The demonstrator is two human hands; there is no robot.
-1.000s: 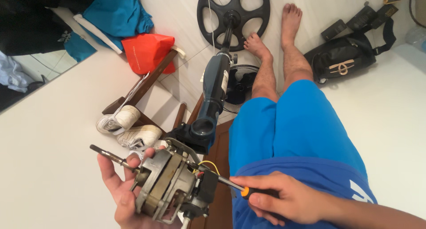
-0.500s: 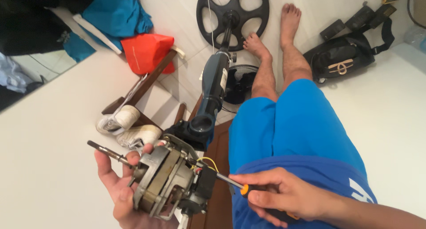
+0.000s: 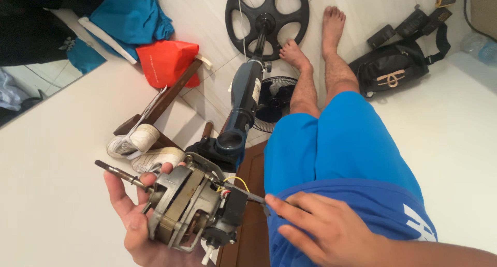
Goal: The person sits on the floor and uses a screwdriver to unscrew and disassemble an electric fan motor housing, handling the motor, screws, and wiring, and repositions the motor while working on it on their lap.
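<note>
Lifted slightly, the fan motor [image 3: 189, 207] sits gripped in the left hand [image 3: 137, 223].
Right hand [image 3: 331, 231] fingers pinch a screwdriver [image 3: 248, 195] against the motor's rear.

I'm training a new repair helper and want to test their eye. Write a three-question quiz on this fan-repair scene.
1. True or false: the left hand cradles the fan motor from underneath.
2. Which tool does the right hand hold against the motor? A) pliers B) screwdriver C) hammer
3. Fill in: on the tiled floor by the bare feet lies the round black fan ____, beyond the dark blue stand column.

Key: 1 true; 2 B; 3 base.
</note>
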